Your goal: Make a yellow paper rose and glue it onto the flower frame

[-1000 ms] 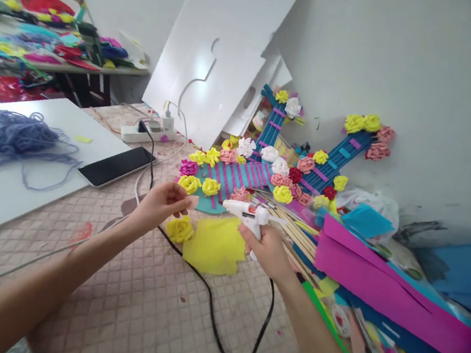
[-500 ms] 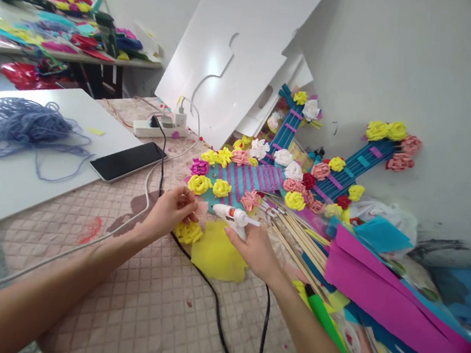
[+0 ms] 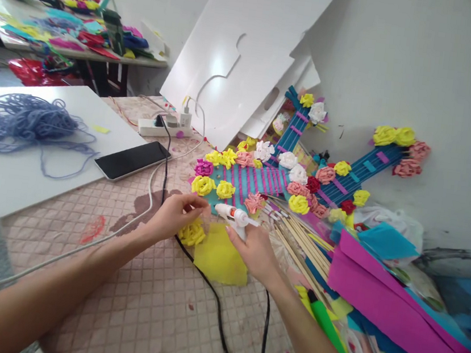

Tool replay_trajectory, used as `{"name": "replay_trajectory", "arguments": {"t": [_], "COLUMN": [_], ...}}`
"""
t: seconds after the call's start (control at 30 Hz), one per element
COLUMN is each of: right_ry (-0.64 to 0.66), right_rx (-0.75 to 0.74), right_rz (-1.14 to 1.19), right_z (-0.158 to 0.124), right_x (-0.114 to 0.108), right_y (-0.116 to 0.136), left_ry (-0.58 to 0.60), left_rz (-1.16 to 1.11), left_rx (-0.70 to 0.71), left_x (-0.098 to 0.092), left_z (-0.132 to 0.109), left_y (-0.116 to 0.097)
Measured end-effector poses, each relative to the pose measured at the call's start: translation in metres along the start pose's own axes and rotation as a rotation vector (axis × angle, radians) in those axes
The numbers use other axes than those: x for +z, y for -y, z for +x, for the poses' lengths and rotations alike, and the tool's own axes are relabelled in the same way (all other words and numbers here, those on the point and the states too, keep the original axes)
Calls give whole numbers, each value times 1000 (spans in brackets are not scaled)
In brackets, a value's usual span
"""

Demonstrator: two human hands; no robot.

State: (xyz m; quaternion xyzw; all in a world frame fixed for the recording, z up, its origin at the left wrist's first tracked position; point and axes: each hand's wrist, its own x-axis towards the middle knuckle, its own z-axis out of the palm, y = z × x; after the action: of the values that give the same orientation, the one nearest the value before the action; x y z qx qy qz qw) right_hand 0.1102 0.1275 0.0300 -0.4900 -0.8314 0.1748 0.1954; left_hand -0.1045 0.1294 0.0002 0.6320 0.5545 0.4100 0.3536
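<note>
My right hand [image 3: 257, 251] is wrapped round the handle of a white hot glue gun [image 3: 233, 215], its nozzle pointing left. Close to that nozzle, the fingers of my left hand [image 3: 179, 214] pinch a small pale pink piece of paper [image 3: 206, 212], partly hidden by the fingers. Just below the left fingertips lies a yellow paper flower [image 3: 192, 232]. A yellow sheet of crepe paper [image 3: 221, 258] lies flat under the glue gun. Behind both hands is a blue guitar-shaped craft [image 3: 239, 178] with purple strips and paper flowers along its edges.
A black cord [image 3: 219, 312] loops over the tabletop, and a white cable [image 3: 148, 188] crosses at left. A phone [image 3: 132, 160], a power strip [image 3: 151, 127] and blue yarn [image 3: 31, 125] lie beyond. Wooden sticks [image 3: 303, 239] and magenta paper [image 3: 391, 310] lie at right.
My left hand has turned slightly, with the pink piece still at its fingertips. The glue gun stays close by in my right hand. The whole view has shifted a little.
</note>
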Motion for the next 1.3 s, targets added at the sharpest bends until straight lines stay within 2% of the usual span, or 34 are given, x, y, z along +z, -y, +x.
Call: {"name": "replay_trajectory", "arguments": {"t": [0.13,0.47,0.87,1.3], "right_ry": [21,60,-85,-118], "right_rx": [18,55,2,28], "right_rz": [-15,-37,91,124], "right_z": [0,-4,-19,-24], "right_x": [1,2,-16,-18], "right_y": [-1,-2,2,-2], "left_ry": [51,125,124,165], "left_rz": [54,9,-25,62], "left_rx": [16,-30,4,18], "left_x": [1,1,4,11], "left_z": [0,0,3,8], "left_y": [2,3,-3,-2]}}
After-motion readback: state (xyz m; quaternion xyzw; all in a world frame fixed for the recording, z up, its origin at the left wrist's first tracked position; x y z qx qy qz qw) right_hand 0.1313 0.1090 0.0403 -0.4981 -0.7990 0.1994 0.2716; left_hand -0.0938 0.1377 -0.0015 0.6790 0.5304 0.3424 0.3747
